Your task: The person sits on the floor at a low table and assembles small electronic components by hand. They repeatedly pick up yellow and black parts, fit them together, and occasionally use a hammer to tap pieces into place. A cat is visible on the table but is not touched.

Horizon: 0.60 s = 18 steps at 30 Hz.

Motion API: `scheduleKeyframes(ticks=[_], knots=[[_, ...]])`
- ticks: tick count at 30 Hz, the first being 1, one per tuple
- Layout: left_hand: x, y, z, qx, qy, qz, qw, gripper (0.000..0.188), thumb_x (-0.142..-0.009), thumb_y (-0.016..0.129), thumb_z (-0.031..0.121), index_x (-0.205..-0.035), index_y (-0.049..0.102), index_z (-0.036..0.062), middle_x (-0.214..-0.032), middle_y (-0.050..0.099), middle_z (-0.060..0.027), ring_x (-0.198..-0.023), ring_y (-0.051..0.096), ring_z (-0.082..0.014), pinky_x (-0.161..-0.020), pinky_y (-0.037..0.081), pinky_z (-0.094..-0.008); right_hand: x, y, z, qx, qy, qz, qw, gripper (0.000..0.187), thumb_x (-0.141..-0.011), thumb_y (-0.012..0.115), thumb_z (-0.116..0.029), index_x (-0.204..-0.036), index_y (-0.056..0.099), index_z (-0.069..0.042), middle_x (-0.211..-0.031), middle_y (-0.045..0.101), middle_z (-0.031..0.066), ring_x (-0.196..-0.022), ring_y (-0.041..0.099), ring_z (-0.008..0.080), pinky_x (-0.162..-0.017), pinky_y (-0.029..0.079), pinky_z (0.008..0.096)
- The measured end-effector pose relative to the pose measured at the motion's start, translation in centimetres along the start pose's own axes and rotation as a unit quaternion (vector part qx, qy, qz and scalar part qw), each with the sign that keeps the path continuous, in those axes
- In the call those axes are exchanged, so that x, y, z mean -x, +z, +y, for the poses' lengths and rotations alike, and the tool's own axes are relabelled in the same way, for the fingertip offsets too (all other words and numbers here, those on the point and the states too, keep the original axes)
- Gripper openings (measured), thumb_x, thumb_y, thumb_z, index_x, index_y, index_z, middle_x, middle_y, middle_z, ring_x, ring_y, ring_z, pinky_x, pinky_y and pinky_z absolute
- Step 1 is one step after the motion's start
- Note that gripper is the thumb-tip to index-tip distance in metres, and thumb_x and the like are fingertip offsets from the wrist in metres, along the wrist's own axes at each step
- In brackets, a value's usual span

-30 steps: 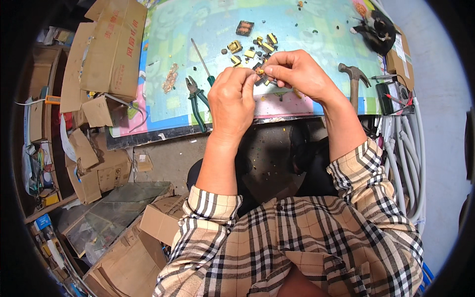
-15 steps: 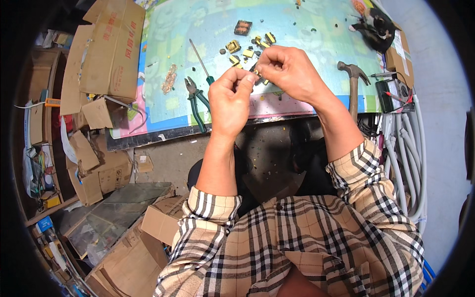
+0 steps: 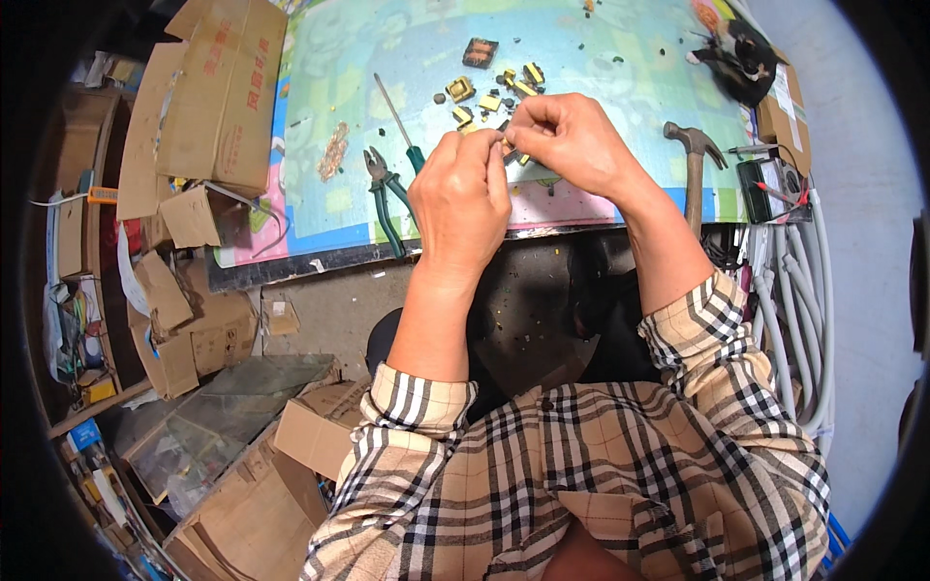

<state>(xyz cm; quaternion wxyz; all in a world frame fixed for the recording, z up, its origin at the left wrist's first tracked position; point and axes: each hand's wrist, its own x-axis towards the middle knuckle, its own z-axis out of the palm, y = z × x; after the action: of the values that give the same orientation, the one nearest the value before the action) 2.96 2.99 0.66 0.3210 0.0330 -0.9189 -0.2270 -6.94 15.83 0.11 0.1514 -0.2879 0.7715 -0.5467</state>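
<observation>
Over the near part of the table, my left hand [image 3: 460,203] and my right hand [image 3: 572,145] meet fingertip to fingertip. Both are closed in a pinch; whatever small piece sits between them is mostly covered by the fingers. Just beyond lie several small yellow-and-black coil parts [image 3: 460,90], and farther back a dark block with copper-coloured windings [image 3: 480,52]. Left of my left hand are green-handled pliers [image 3: 380,194] with jaws pointing away, and a screwdriver [image 3: 391,108] with a green handle. A small heap of copper-coloured scraps [image 3: 333,153] lies farther left.
A hammer [image 3: 694,169] rests near the right side of the patterned table cover [image 3: 620,87]. Behind it is a black-and-white cat [image 3: 746,63]. A dark device with red leads [image 3: 760,189] occupies the right corner. An open cardboard box [image 3: 218,97] stands at the left edge.
My left hand has shifted slightly right and turned, showing more of its back. My right hand has barely moved, and the fingertips remain together.
</observation>
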Motion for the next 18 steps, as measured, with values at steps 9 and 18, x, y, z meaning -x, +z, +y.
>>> scheduleKeyframes(ticks=[9,18], knots=[[-0.1,0.5,0.2,-0.008,-0.057,0.025,0.998,0.004,-0.084,0.061,0.006,-0.082,0.062,0.0031,-0.076,0.060,-0.0151,-0.066,0.060,-0.0359,-0.059,0.048,-0.0432,1.0,0.7,-1.3,0.040,-0.117,0.070,0.990,0.017,-0.080,0.065,-0.018,-0.080,0.066,-0.001,-0.070,0.061,0.0123,-0.061,0.058,0.0249,-0.058,0.047,0.0345],[0.3,0.6,-1.0,0.150,-0.185,-0.041,0.970,0.015,-0.092,0.058,0.011,-0.088,0.063,-0.0020,-0.059,0.047,0.0035,-0.056,0.040,-0.0055,-0.050,0.035,-0.0244,0.6,-0.1,-0.2,0.135,-0.127,0.066,0.981,0.013,-0.079,0.064,-0.016,-0.077,0.065,-0.003,-0.073,0.060,0.0115,-0.066,0.060,0.0305,-0.063,0.048,0.0402]])
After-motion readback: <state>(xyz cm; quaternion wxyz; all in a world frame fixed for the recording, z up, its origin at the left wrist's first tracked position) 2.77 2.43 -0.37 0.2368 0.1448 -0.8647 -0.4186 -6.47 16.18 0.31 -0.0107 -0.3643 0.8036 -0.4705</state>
